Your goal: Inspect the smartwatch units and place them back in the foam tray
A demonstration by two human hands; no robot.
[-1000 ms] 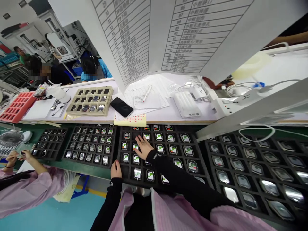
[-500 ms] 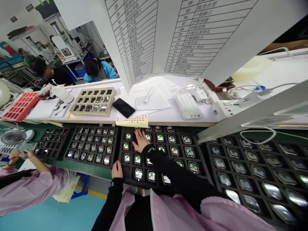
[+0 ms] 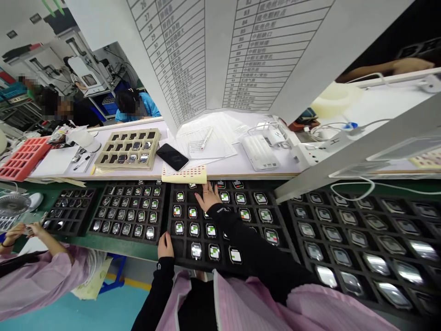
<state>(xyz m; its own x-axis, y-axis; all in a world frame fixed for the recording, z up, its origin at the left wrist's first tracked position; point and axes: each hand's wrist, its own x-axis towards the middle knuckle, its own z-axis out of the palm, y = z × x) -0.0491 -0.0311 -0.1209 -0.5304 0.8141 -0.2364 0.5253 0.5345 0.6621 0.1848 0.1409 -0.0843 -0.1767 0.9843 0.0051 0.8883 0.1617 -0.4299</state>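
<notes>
The right hand (image 3: 209, 196) lies palm down over the far part of a black foam tray (image 3: 178, 243), its fingers spread wide and the thumb out to the left; its fingertips cover part of the cells, so I cannot tell whether they touch a watch there. The left hand (image 3: 166, 246) is narrow, its fingers close together, at the near left corner of that tray; whether it grips the rim cannot be made out. Square watches (image 3: 194, 229), many with lit white and green screens, sit in the tray's cells, to the right of the left hand and on both sides of the right one. The tray rests on a green worktop (image 3: 119, 246). Left of the left hand is a second tray (image 3: 132, 236) of smaller-looking watches; well to the right of the right hand, a third tray (image 3: 329, 250) holds watches with grey faces. Just beyond the right hand, a yellow sheet (image 3: 185, 174) hangs over the edge of a pale shelf (image 3: 223, 165). Farther off, a phone (image 3: 172, 157) lies ahead and to the left, a white box (image 3: 260, 152) to the right.
</notes>
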